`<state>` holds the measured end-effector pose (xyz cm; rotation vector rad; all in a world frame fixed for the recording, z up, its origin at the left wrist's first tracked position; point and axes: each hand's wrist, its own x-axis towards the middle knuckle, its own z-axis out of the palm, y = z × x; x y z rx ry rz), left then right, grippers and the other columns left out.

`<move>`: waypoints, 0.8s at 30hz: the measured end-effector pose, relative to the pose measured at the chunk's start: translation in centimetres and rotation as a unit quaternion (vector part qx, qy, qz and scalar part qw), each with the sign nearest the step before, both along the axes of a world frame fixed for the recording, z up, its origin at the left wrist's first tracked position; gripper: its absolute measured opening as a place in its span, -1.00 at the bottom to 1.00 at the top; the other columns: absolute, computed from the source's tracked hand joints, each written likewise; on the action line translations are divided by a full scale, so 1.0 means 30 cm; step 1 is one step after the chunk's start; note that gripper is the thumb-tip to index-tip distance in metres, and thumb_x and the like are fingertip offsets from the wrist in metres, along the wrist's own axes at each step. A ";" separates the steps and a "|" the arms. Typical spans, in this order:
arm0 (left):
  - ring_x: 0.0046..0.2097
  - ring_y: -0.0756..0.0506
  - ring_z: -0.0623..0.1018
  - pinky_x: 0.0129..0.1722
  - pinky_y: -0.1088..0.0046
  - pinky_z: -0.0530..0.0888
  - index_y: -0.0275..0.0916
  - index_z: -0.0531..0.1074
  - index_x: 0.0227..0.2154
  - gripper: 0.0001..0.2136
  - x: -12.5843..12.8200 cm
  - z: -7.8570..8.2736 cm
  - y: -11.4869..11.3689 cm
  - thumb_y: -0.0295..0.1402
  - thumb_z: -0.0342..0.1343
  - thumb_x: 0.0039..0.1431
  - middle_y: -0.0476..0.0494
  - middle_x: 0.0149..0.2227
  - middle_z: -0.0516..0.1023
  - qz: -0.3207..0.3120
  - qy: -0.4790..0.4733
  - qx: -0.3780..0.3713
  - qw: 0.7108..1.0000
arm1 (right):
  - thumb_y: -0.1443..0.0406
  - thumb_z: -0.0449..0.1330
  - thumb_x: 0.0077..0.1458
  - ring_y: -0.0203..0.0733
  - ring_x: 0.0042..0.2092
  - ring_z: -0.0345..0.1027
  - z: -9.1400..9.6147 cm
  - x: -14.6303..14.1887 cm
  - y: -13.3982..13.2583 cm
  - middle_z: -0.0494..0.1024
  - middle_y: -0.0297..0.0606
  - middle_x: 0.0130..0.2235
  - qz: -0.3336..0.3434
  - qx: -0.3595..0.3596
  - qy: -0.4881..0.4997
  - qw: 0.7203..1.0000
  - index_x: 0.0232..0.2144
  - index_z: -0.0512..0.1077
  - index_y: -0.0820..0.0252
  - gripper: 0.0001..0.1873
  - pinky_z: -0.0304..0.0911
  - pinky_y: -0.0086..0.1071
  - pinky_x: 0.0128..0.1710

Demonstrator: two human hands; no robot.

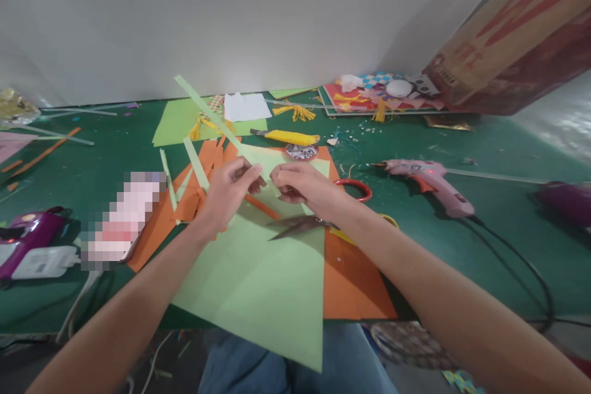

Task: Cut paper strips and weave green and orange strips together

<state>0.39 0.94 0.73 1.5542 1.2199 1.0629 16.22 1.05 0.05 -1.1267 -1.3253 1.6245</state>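
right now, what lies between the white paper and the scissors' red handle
Mainly a yellow-handled tool and a round patterned piece, in the head view.

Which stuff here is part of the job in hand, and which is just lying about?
Likely in the job:
- pale green strip by the left hand
- pale green sheet under both hands
- scissors by the right hand
- pink glue gun, light on (less certain)

Probably just lying about:
- paper bag
- white charger
- yellow tassel
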 end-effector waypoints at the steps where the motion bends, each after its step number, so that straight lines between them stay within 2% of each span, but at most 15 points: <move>1: -0.51 0.03 0.44 -0.42 0.48 0.41 -0.24 0.35 -0.61 -0.74 -0.002 -0.002 0.002 -0.23 0.12 0.11 0.00 -0.59 0.46 0.006 -0.004 0.006 1.000 | 0.37 0.05 -0.21 -0.47 -0.58 -0.06 0.002 0.000 0.000 0.07 -0.49 -0.62 0.002 0.002 0.002 1.000 -0.69 0.10 0.18 -0.83 -0.19 -0.43 -0.57; 15: -0.52 0.02 0.43 -0.42 0.45 0.40 -0.23 0.35 -0.60 -0.75 -0.006 -0.007 0.001 -0.24 0.12 0.12 0.02 -0.61 0.42 -0.002 -0.033 0.010 0.999 | 0.36 0.06 -0.14 -0.44 -0.56 0.06 0.015 0.001 -0.007 0.15 -0.43 -0.57 0.005 -0.011 -0.027 1.000 -0.65 0.15 0.20 -0.86 -0.24 -0.44 -0.59; 20: -0.52 0.03 0.43 -0.44 0.47 0.39 -0.23 0.34 -0.60 -0.75 -0.001 -0.003 -0.002 -0.24 0.10 0.13 0.02 -0.61 0.42 -0.017 -0.012 0.019 1.000 | 0.24 0.15 -0.05 -0.45 -0.55 0.02 0.013 0.005 -0.004 0.25 -0.41 -0.55 0.017 0.026 -0.014 0.999 -0.62 0.23 0.21 -0.77 -0.17 -0.44 -0.58; 24: -0.52 0.04 0.41 -0.43 0.50 0.39 -0.22 0.32 -0.61 -0.75 -0.001 0.003 -0.004 -0.28 0.08 0.15 0.05 -0.63 0.38 -0.015 0.003 0.031 0.999 | 0.17 0.22 -0.06 -0.46 -0.56 -0.02 0.025 0.007 -0.008 0.29 -0.41 -0.58 0.026 0.041 -0.038 0.998 -0.62 0.29 0.23 -0.71 -0.15 -0.44 -0.56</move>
